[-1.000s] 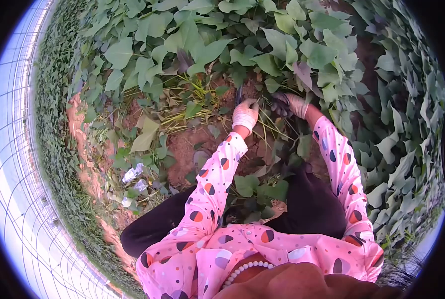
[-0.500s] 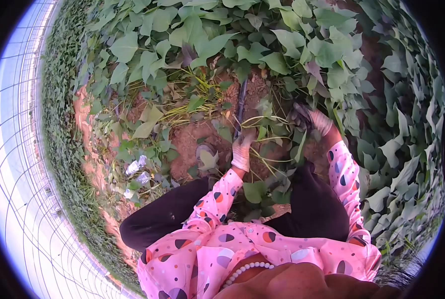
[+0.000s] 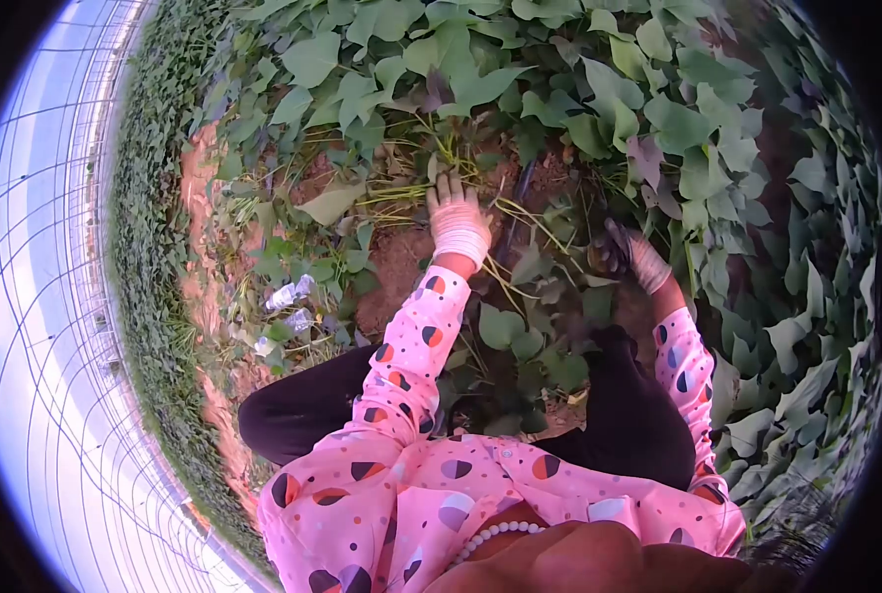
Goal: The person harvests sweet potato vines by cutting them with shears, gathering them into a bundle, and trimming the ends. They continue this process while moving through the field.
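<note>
My left hand (image 3: 457, 223), in a pale glove, reaches forward over bare red soil (image 3: 391, 265) with its fingers spread, the tips touching a bundle of yellow-green vine stems (image 3: 413, 194). It holds nothing. My right hand (image 3: 627, 253), in a dark-palmed glove, is closed on a clump of leafy vines (image 3: 559, 229) at the right. Thin stems run from that clump back toward my knees. Both pink spotted sleeves are in view.
Dense green heart-shaped leaves (image 3: 520, 69) cover the ground ahead and to the right. A black drip hose (image 3: 522, 188) crosses the soil between my hands. Scraps of crumpled plastic (image 3: 288, 296) lie to the left. A wire-mesh greenhouse wall (image 3: 36, 326) curves along the left edge.
My left hand let go of the stems near my knees and stretched forward to the far stem bundle. My right hand stayed closed on the vines and drew slightly nearer.
</note>
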`<action>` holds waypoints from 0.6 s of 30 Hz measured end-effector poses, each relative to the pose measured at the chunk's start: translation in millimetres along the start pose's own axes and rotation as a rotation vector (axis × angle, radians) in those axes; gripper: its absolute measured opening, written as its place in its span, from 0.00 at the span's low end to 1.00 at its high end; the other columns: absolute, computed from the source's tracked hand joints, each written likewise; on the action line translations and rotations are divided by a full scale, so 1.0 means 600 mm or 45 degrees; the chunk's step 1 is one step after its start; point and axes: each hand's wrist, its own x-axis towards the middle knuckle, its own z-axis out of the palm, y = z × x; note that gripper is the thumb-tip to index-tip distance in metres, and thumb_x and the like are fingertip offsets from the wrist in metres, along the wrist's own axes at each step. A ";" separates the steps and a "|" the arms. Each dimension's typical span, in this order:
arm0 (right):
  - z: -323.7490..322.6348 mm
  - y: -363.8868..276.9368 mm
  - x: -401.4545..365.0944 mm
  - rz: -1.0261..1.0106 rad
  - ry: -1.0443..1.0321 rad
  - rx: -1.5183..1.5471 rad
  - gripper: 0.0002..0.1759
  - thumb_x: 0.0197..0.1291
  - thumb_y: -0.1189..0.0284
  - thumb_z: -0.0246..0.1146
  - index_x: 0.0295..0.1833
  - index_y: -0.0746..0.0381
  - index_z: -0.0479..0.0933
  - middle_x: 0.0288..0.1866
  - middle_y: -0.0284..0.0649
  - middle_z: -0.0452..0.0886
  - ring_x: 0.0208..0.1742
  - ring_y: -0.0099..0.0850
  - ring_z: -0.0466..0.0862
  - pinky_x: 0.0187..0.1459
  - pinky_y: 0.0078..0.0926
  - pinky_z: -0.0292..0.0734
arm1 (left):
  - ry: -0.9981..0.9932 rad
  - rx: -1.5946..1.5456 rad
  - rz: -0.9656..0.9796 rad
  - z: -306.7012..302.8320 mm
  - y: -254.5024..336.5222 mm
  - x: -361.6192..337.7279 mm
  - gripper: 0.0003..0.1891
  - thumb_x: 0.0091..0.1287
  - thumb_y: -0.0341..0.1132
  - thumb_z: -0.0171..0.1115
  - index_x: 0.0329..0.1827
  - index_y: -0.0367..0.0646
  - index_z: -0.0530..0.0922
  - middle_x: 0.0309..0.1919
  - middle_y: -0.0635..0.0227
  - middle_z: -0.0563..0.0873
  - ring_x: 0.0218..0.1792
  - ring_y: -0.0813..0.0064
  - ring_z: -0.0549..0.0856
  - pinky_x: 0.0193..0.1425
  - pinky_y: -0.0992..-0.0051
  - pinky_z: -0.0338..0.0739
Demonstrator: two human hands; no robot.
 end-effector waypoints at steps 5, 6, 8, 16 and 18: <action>0.015 0.003 0.005 -0.037 -0.053 -0.224 0.32 0.62 0.41 0.52 0.38 0.61 0.80 0.27 0.32 0.78 0.27 0.21 0.76 0.29 0.18 0.71 | -0.485 -0.129 -0.178 0.093 -0.046 -0.103 0.37 0.59 0.36 0.59 0.72 0.49 0.55 0.74 0.58 0.48 0.72 0.54 0.56 0.64 0.52 0.66; 0.025 0.002 0.007 -0.030 -0.061 -0.221 0.32 0.62 0.41 0.52 0.38 0.61 0.80 0.27 0.32 0.78 0.27 0.21 0.76 0.29 0.18 0.71 | -0.510 -0.289 -0.232 0.097 -0.044 -0.119 0.36 0.59 0.34 0.58 0.72 0.47 0.54 0.75 0.58 0.44 0.68 0.53 0.64 0.60 0.55 0.71; 0.042 -0.007 0.013 -0.173 -0.095 -0.309 0.32 0.63 0.43 0.52 0.38 0.63 0.80 0.27 0.32 0.78 0.28 0.23 0.77 0.31 0.22 0.72 | -0.630 -0.421 -0.245 0.110 -0.036 -0.141 0.35 0.60 0.33 0.56 0.72 0.46 0.55 0.74 0.55 0.50 0.62 0.52 0.72 0.59 0.58 0.73; 0.094 -0.067 0.161 -0.511 -0.225 -1.614 0.29 0.61 0.49 0.50 0.41 0.67 0.79 0.39 0.55 0.81 0.44 0.51 0.80 0.48 0.43 0.74 | -0.638 -0.471 -0.053 0.009 -0.007 -0.166 0.21 0.64 0.34 0.50 0.61 0.41 0.70 0.60 0.48 0.73 0.52 0.50 0.78 0.56 0.61 0.74; 0.133 -0.110 0.168 -0.398 -0.197 -1.610 0.30 0.60 0.49 0.50 0.42 0.68 0.79 0.41 0.56 0.81 0.47 0.51 0.80 0.50 0.42 0.74 | -0.772 -0.567 -0.033 -0.066 -0.002 -0.145 0.17 0.64 0.33 0.51 0.55 0.44 0.76 0.48 0.49 0.81 0.47 0.51 0.80 0.51 0.59 0.75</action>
